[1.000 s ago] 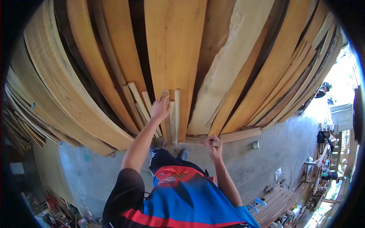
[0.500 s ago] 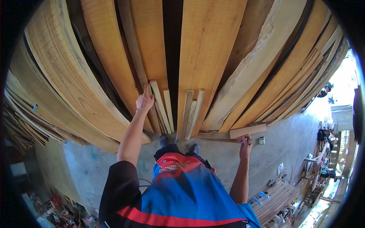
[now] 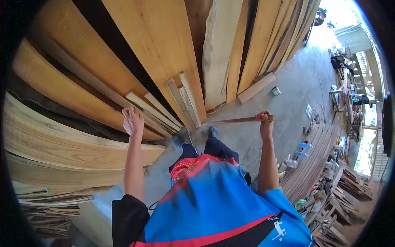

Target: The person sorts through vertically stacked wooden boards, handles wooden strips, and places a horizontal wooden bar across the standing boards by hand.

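My left hand (image 3: 133,120) is raised at the left, in front of the leaning boards, its fingers bent together beside the upper end of short wooden strips; what they pinch, if anything, is hidden. My right hand (image 3: 264,117) is closed around one end of a thin brown wooden stick (image 3: 235,120), whose other end reaches left toward my feet. Pale short strips (image 3: 153,110) lean between my left hand and the middle. More short strips (image 3: 190,98) lean on a wide board (image 3: 164,41) in the centre.
Large planks (image 3: 78,152) lean along the left and top. A flat wood piece (image 3: 256,87) and a can (image 3: 275,90) are on the concrete floor. A slatted bench (image 3: 310,154) with bottles stands at the right, beside scrap wood (image 3: 345,206). Part of a person (image 3: 320,17) shows far off.
The view has turned to the right. My left hand has gone from the central strips to those on the left, its pointing finger now bent. The stick in my right hand shows at greater length.
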`<move>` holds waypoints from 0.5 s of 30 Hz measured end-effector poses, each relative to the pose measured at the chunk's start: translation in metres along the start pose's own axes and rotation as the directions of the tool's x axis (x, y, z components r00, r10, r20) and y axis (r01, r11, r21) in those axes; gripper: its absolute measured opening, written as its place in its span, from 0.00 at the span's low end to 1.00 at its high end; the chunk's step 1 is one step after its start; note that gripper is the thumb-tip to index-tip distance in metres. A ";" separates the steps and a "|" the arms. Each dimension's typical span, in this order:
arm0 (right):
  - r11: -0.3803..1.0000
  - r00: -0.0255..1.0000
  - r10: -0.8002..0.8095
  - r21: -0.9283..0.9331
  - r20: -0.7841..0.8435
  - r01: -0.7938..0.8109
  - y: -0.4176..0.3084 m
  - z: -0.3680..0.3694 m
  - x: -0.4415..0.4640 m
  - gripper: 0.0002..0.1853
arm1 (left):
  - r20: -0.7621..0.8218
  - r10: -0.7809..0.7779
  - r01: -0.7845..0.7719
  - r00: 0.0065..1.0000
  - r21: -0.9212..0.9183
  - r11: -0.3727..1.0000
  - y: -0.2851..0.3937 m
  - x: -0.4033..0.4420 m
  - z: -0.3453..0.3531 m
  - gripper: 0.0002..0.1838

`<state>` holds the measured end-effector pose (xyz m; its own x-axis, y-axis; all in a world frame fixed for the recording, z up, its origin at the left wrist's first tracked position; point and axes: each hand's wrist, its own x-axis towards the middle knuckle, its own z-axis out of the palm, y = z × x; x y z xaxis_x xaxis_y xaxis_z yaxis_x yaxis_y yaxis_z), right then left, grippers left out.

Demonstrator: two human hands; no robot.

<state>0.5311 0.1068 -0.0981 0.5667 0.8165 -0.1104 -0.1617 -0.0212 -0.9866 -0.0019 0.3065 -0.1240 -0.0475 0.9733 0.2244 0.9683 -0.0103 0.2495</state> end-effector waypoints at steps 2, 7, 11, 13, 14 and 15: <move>1.000 1.000 0.014 -0.012 -0.001 -0.014 -0.005 -0.004 0.004 0.06 | -0.116 0.093 -0.097 0.989 -0.029 0.995 0.005 -0.015 -0.009 0.16; 0.998 0.996 0.047 0.032 0.080 -0.050 -0.009 -0.003 0.037 0.07 | 0.150 -0.037 0.071 0.988 -0.228 0.971 0.026 -0.071 -0.021 0.17; 0.996 0.988 0.039 -0.079 0.149 -0.028 -0.008 0.009 0.077 0.05 | 0.176 0.016 0.045 0.984 -0.338 0.940 0.072 -0.122 -0.029 0.18; 0.997 0.975 0.048 -0.068 0.219 -0.034 -0.016 0.020 0.090 0.04 | 0.285 0.002 0.087 0.959 -0.298 0.951 0.104 -0.143 -0.030 0.17; 0.997 0.967 0.055 -0.064 0.250 -0.040 -0.012 0.021 0.100 0.04 | 0.369 -0.028 0.131 0.929 -0.256 0.958 0.131 -0.151 -0.039 0.16; 0.997 0.958 0.065 -0.061 0.279 -0.050 -0.005 0.020 0.111 0.04 | 0.452 -0.062 0.173 0.890 -0.208 0.963 0.153 -0.160 -0.047 0.16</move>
<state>0.5789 0.2096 -0.1028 0.3067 0.9420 -0.1366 -0.1399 -0.0973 -0.9854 0.1419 0.1382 -0.0777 0.0083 0.9703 -0.2418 0.8730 0.1109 0.4750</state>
